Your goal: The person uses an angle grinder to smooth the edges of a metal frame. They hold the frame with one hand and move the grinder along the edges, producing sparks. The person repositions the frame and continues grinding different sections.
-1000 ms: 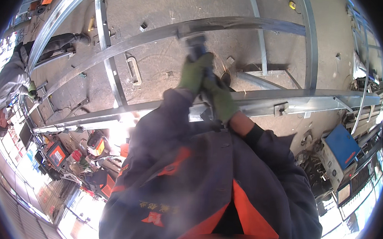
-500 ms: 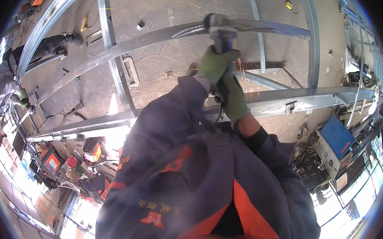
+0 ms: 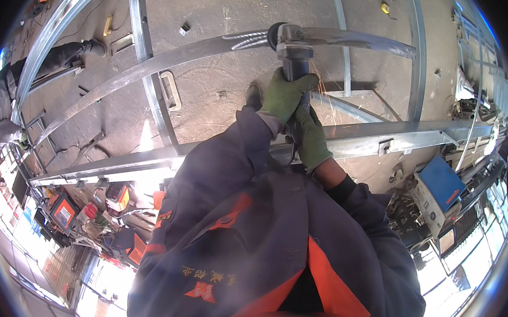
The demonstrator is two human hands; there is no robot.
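Sparks fly just right of the left hand, below the head of an angle grinder that takes up both gloved hands. The left hand wraps round the front of its body, just behind the metal head; the right hand is clasped round the rear part, nearer the chest, probably so that one hand steers and presses while the other checks any twist. Beyond the left hand, the grinder's head sits over a curved steel bar, with bright streaks marking the metal just left of it. The arms reach well forward, which likely keeps the spray off the jacket. A straight steel beam passes beneath the wrists, and the two meeting frame pieces presumably hold the curve up. Far to the left of the hands, a co-worker's gloved hand is near the bar's other end, too small to tell whether it grips or steadies it. The grinder's disc is mostly hidden by the head and its dark rim, so its exact contact is unclear. Several fingers, the switch and the tool's rear end are covered by gloves and sleeve; glare washes out the area low on the left.
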